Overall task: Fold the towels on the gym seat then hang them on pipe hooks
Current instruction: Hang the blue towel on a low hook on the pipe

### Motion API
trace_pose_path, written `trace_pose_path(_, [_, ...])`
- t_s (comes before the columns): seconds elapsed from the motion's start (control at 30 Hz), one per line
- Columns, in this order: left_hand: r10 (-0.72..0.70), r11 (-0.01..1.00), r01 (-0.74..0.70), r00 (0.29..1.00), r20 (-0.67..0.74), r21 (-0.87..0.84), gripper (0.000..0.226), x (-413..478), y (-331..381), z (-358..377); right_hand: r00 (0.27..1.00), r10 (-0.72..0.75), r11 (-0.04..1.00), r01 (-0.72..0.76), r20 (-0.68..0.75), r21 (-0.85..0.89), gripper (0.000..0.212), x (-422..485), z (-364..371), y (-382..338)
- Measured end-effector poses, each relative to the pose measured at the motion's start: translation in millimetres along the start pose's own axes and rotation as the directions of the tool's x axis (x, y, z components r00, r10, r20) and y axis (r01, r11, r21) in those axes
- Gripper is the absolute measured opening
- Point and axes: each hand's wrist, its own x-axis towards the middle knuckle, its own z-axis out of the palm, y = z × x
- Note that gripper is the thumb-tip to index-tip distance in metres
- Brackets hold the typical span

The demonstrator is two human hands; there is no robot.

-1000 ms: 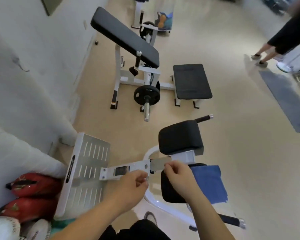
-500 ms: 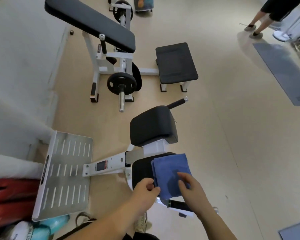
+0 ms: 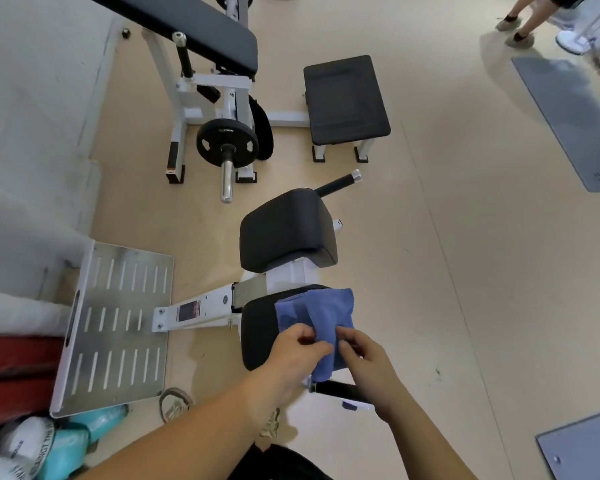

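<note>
A blue towel (image 3: 321, 311) lies crumpled over the right part of the black gym seat (image 3: 257, 330), its near end hanging off the seat's front. My left hand (image 3: 297, 351) pinches the towel's near left edge. My right hand (image 3: 364, 358) pinches the near right edge, close beside the left. A second black pad (image 3: 286, 230) of the same machine stands just beyond the seat. No pipe hooks are in view.
A perforated metal footplate (image 3: 115, 327) sits at the left, with red and teal bags (image 3: 18, 372) by the wall. A bench with a weight plate (image 3: 227, 142) and a black stool (image 3: 345, 98) stand farther off. A person's legs (image 3: 520, 19) are at the top right. Grey mats (image 3: 572, 116) lie right.
Both hands came down from the machine's bar to the towel and took hold of its near edge. The towel went from flat to bunched. My view tilted down and nearer.
</note>
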Motion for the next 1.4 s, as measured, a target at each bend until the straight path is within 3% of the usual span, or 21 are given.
trace_pose_path(0.13, [0.127,0.988,-0.132,0.990,0.064,0.084,0.016,-17,22,23,0.968,0.063,0.979,-0.012,-0.244,0.205,0.017,-10,-31,-14])
trace_pose_path(0.2, [0.208,0.966,-0.221,0.972,0.106,0.136,0.015,-29,31,25,0.947,-0.005,0.986,0.058,-0.320,0.154,0.021,-20,-46,-25])
trace_pose_path(0.27, [0.300,0.932,-0.320,0.944,0.135,0.170,0.013,-42,40,16,0.941,-0.138,0.982,0.171,-0.308,0.083,0.036,-28,-54,-40])
trace_pose_path(0.37, [0.411,0.869,-0.433,0.901,0.139,0.239,0.007,-66,53,-9,0.945,-0.300,0.953,0.304,-0.129,0.007,0.060,-34,-53,-64])
trace_pose_path(0.47, [0.520,0.784,-0.533,0.844,0.134,0.317,0.015,-91,59,-44,0.913,-0.399,0.908,0.406,0.087,-0.105,0.072,-35,-37,-88])
trace_pose_path(0.57, [0.589,0.711,-0.570,0.803,0.094,0.412,0.022,-113,56,-90,0.873,-0.421,0.872,0.465,0.247,-0.155,0.062,-32,-9,-121])
trace_pose_path(0.63, [0.610,0.726,-0.547,0.792,-0.022,0.417,0.027,-129,52,-123,0.826,-0.419,0.845,0.506,0.377,-0.169,0.040,-31,16,-147])
trace_pose_path(0.7, [0.603,0.776,-0.512,0.773,-0.196,0.368,0.026,-145,43,-159,0.793,-0.392,0.842,0.514,0.466,-0.166,0.026,-32,51,-173])
trace_pose_path(0.8, [0.577,0.816,-0.511,0.693,-0.433,0.269,0.024,-165,25,-214,0.746,-0.398,0.802,0.565,0.535,-0.191,0.038,-35,114,-208])
trace_pose_path(0.97, [0.429,0.877,-0.443,0.555,-0.713,0.184,0.007,-190,-13,-301,0.687,-0.447,0.715,0.659,0.573,-0.233,0.014,-43,226,-256])
trace_pose_path(1.13, [0.291,0.889,-0.456,0.522,-0.802,0.026,0.016,-226,-43,-387,0.684,-0.461,0.698,0.673,0.565,-0.245,0.033,-61,339,-306])
trace_pose_path(1.27, [0.226,0.865,-0.491,0.559,-0.798,-0.099,0.030,-260,-52,-457,0.684,-0.466,0.735,0.652,0.561,-0.186,0.021,-73,415,-346])
trace_pose_path(1.4, [0.196,0.832,-0.546,0.451,-0.871,-0.096,0.034,-280,-51,-519,0.631,-0.471,0.704,0.690,0.616,-0.169,0.027,-84,477,-384])
